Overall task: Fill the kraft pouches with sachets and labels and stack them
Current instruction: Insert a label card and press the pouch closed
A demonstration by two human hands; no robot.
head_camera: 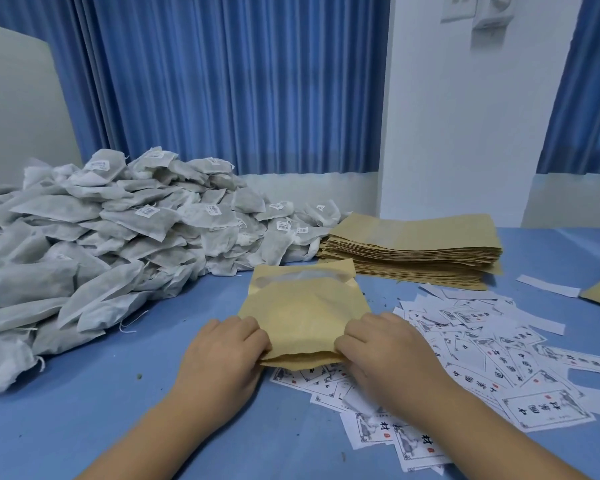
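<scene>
Low in the middle of the frame, my left hand [222, 351] and right hand [385, 348] each pinch a near corner of a bulging kraft pouch [302, 313], fingers curled over its top face, its open mouth towards me on the blue table [118, 410]. Printed labels [482, 358] lie scattered under and to the right of my right hand. Farther back, a big heap of white sachets [101, 237] fills the left, a flat stack of empty pouches [413, 251] sits just beside it at centre right, and blue curtains [239, 81] hang behind.
</scene>
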